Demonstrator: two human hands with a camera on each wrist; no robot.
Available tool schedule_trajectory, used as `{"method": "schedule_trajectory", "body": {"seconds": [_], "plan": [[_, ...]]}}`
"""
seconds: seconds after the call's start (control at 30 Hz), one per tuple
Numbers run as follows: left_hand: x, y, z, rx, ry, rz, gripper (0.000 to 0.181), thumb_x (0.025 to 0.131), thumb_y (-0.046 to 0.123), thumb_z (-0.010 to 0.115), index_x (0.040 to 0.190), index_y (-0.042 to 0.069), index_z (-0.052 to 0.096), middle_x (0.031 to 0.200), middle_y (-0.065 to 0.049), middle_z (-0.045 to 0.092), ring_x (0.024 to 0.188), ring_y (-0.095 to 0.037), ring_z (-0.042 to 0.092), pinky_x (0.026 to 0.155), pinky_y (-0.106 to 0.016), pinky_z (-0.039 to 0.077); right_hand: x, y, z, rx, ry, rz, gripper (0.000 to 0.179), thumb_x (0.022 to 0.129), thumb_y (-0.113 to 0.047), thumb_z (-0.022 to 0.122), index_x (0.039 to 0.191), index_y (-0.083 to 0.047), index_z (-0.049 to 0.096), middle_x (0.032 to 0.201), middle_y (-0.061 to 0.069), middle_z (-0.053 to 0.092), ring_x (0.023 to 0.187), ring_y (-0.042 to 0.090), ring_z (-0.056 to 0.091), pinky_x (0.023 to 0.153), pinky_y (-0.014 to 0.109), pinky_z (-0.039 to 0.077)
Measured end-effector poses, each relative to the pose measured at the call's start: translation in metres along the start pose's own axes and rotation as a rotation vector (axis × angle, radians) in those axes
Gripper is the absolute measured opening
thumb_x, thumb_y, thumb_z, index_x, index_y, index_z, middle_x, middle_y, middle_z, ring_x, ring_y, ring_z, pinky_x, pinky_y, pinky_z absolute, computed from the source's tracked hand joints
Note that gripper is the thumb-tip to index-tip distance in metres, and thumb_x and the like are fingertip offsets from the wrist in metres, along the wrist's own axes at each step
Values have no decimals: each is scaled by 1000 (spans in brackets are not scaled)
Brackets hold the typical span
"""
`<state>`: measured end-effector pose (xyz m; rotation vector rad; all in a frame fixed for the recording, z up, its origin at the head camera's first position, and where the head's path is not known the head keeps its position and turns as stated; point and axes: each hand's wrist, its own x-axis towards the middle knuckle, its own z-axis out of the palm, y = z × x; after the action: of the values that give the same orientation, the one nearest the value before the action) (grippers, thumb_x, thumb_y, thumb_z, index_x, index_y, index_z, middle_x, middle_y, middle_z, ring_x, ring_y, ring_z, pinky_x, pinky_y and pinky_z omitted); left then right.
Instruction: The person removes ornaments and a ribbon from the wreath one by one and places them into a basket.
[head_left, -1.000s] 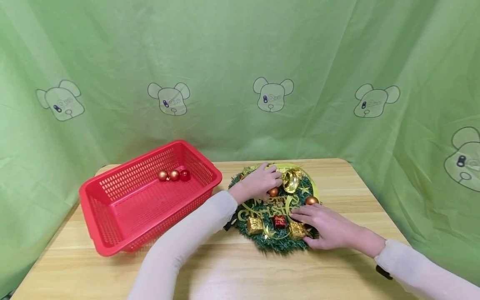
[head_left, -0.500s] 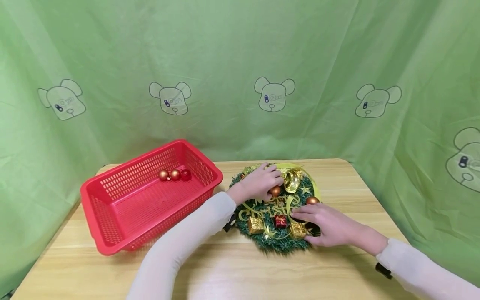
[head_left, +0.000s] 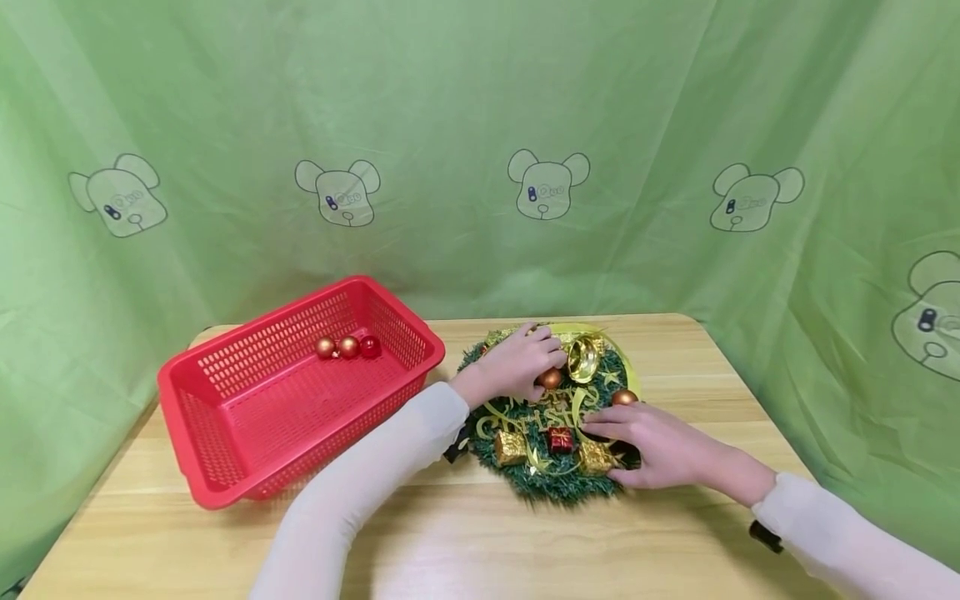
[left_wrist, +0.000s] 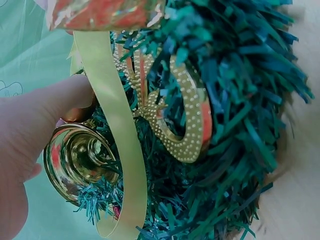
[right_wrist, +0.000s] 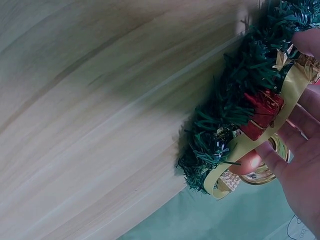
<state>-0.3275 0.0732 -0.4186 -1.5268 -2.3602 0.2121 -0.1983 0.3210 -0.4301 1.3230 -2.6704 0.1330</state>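
A green tinsel Christmas wreath [head_left: 555, 492] lies on the table, with gold lettering, ribbon, gift boxes and stars on it. My left hand [head_left: 517, 364] reaches over its upper left part. The thumb and curled fingers close about a copper-coloured Christmas ball [head_left: 551, 379]; some fingertips are hidden. Right of that ball sits a gold bell [head_left: 583, 359], also close to the hand in the left wrist view. My right hand [head_left: 660, 446] rests on the wreath's right side with fingers extended, the thumb beside a gold gift box [head_left: 596, 457]. Another copper ball [head_left: 624, 397] lies just above it.
To the left stands a red plastic basket [head_left: 300, 457], holding two gold balls [head_left: 348, 347] and a red ball [head_left: 371, 347] at its far end. A green curtain [head_left: 450, 108] hangs behind the wooden table [head_left: 480, 542].
Both hands stay nearly where they were on the wreath. The whole view shifts slightly with the head; the basket and its balls lie as before.
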Motion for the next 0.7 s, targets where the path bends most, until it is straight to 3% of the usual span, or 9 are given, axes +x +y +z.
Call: {"method": "schedule_trajectory", "body": {"seconds": [0.37,0.7], "plan": [[-2,0,-2,-50,44,-5,39,81,39,74,115,23,62,118,6,65,113,-17,53,110,-40,40,6,-1,-3,-29,-14,-18,65,73,-37,85,127,-3,69,129,14,69,112,31,68,93,49,56],[-9,5,-13,-141,107,-23,40,78,31,76,112,20,58,113,6,65,110,-17,54,109,-41,41,6,-4,-4,-34,-32,-5,63,73,-37,85,125,-3,70,126,14,70,108,30,68,92,48,57]]}}
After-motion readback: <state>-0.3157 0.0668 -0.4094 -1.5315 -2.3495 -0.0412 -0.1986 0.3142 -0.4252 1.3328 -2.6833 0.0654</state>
